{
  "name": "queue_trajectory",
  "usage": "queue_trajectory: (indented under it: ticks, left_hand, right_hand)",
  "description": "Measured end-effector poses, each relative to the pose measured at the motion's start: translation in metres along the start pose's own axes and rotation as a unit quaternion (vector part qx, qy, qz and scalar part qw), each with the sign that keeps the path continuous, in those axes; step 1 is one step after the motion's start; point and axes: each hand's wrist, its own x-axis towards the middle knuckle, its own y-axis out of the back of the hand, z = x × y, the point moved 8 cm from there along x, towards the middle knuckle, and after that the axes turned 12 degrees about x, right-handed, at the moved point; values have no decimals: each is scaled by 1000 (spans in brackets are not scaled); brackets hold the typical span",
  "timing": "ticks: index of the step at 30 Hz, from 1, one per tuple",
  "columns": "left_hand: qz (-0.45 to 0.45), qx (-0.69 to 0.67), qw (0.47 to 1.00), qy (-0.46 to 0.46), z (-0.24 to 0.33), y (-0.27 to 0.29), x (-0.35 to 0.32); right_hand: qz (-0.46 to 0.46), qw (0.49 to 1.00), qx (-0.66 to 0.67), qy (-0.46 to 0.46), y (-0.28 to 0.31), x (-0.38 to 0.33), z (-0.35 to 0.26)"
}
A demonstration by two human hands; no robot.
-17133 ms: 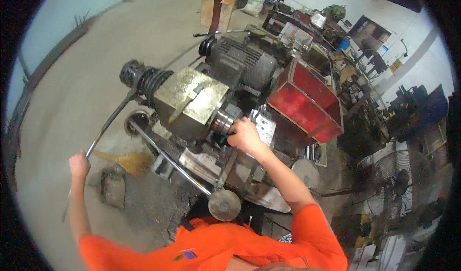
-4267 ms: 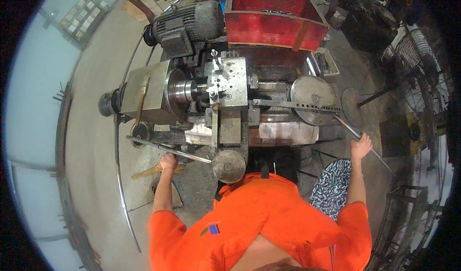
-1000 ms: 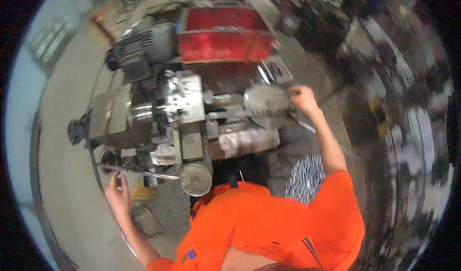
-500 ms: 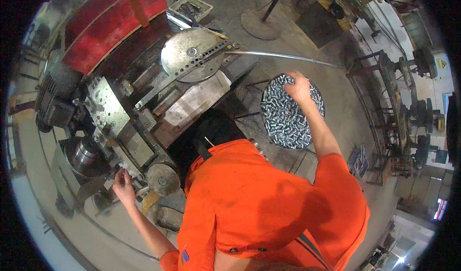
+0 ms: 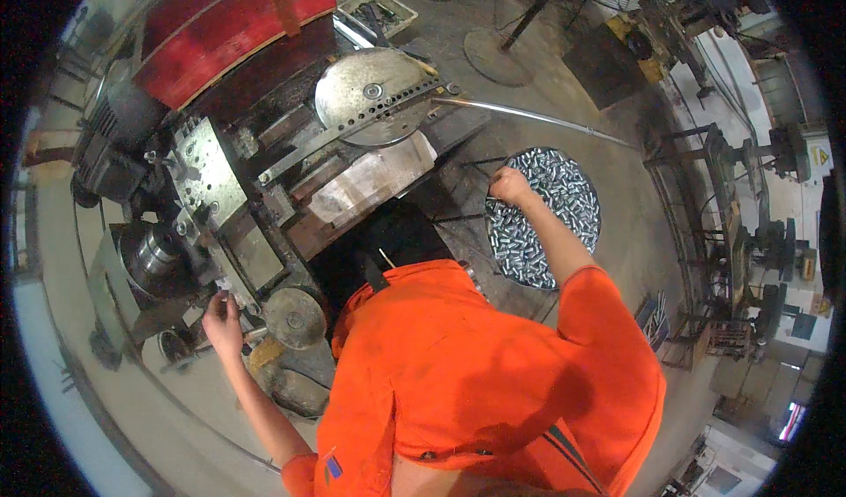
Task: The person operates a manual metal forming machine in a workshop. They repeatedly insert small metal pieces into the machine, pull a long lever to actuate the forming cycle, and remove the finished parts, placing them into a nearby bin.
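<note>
My right hand (image 5: 508, 187) is over the left rim of a round tray heaped with small shiny metal cylinders (image 5: 551, 224). Its fingers are curled together, and whatever is in them is hidden. On the far left, my left hand (image 5: 222, 322) is held with fingers pinched beside the machine's front parts. Something small and dark shows at its fingertips, too small to name. Close to that hand are a round metal disc (image 5: 294, 318) on the machine and a shiny cylindrical chuck-like part (image 5: 159, 250).
A large steel disc (image 5: 344, 100) with a perforated bar (image 5: 352, 131) across it tops the machine. A long metal rod (image 5: 546, 120) reaches right from it. Behind are a red panel (image 5: 229, 34) and a parts bin (image 5: 392, 12). Metal racks (image 5: 705, 206) line the right.
My right hand has moved left and nearer, from the far part of the tray to its left rim. My left hand stays beside the machine. The whole view has shifted slightly.
</note>
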Motion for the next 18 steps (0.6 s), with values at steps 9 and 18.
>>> queue_trajectory:
  ticks: [9, 18]
  left_hand:
    - [5, -41, 999, 3, -9, -5, 2]
    - [-32, -151, 988, 25, -10, 6, -6]
  right_hand:
    - [69, 995, 33, 57, -1, 3, 9]
    - [130, 977, 109, 126, 50, -43, -49]
